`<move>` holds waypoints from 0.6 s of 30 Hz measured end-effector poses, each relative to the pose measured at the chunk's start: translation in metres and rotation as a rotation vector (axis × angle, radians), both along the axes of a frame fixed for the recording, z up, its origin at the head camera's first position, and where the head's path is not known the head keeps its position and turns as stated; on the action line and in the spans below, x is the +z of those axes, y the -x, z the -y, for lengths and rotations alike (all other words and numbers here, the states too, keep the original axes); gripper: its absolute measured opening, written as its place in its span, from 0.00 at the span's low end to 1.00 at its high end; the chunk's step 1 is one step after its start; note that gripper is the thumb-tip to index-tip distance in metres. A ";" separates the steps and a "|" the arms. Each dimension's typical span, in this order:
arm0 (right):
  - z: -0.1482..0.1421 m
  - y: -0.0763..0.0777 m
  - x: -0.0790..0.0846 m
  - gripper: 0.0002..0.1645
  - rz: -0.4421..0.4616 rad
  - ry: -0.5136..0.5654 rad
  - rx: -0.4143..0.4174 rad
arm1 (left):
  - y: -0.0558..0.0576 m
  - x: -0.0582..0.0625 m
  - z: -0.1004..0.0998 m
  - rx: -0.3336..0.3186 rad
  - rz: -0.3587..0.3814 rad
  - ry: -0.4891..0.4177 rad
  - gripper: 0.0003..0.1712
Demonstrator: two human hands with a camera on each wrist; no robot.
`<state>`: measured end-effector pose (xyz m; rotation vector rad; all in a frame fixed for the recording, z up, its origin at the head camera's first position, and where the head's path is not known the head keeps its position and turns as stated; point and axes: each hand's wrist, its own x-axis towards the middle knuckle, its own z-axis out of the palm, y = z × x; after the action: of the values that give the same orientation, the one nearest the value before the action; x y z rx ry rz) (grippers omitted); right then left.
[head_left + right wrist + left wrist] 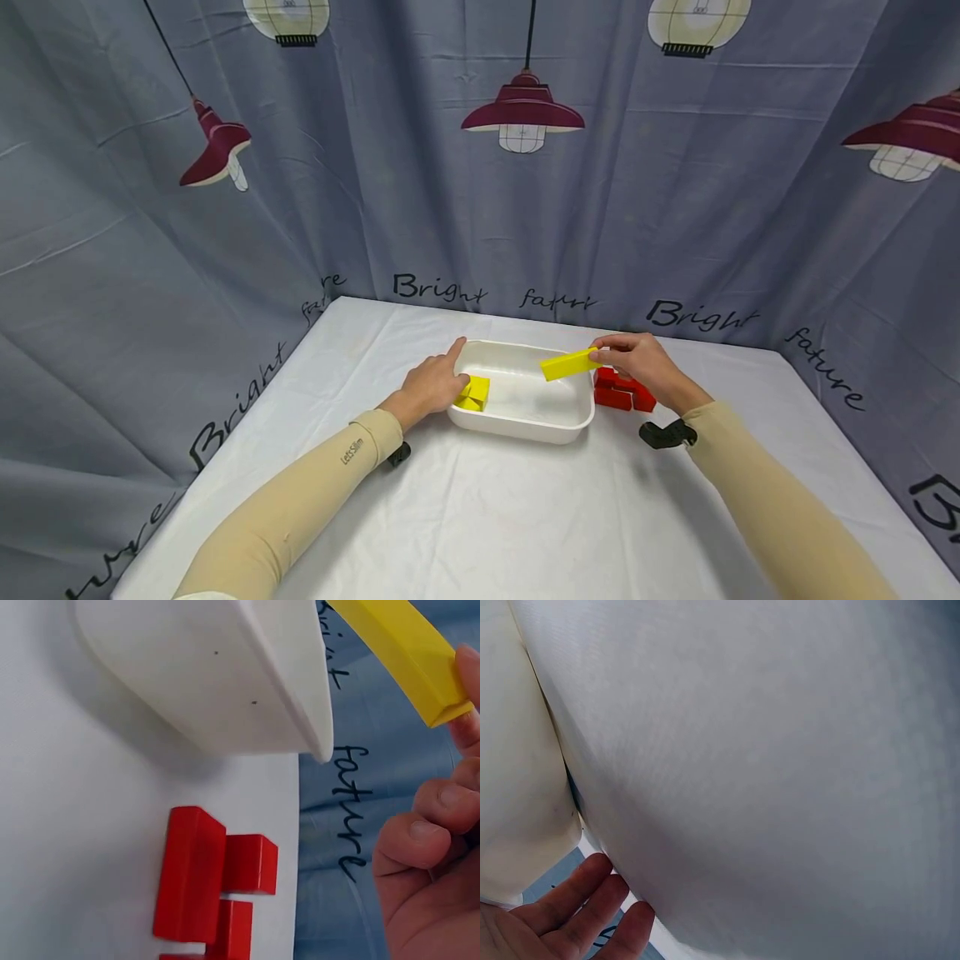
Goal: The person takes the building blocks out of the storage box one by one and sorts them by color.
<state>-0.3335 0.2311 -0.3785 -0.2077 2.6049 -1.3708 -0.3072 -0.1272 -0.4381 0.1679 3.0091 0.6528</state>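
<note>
Wrinkled curtain (420, 208) backs a cloth-covered worktop (495, 517). The right hand (637, 357) pinches a yellow bar (566, 365) above a smooth, round-cornered tray (517, 429) (angular red blocks (615, 399) alongside); the left hand (431, 383), fingers extended, touches its rim.

- White, round-cornered rectangular tray (517, 427), upright, left hand (429, 387) holding its left rim.
- Long yellow block (567, 364), slanting, pinched by the right hand (641, 360) above the tray's right half.
- Yellow blocks (477, 393), inside the tray's left end.
- Red oblong blocks (614, 399), beside the tray's right end.
</note>
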 end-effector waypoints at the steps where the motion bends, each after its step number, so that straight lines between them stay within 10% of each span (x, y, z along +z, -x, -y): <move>1: -0.002 -0.001 -0.001 0.30 -0.003 -0.001 -0.008 | 0.000 0.000 0.000 0.002 0.000 0.000 0.43; 18: -0.046 -0.027 -0.004 0.35 -0.009 0.031 -0.147 | 0.001 -0.002 -0.001 0.011 0.013 0.003 0.43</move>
<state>-0.3069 0.2768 -0.3822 -0.0273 2.6545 -1.4603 -0.3087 -0.1258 -0.4399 0.1468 3.0007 0.6473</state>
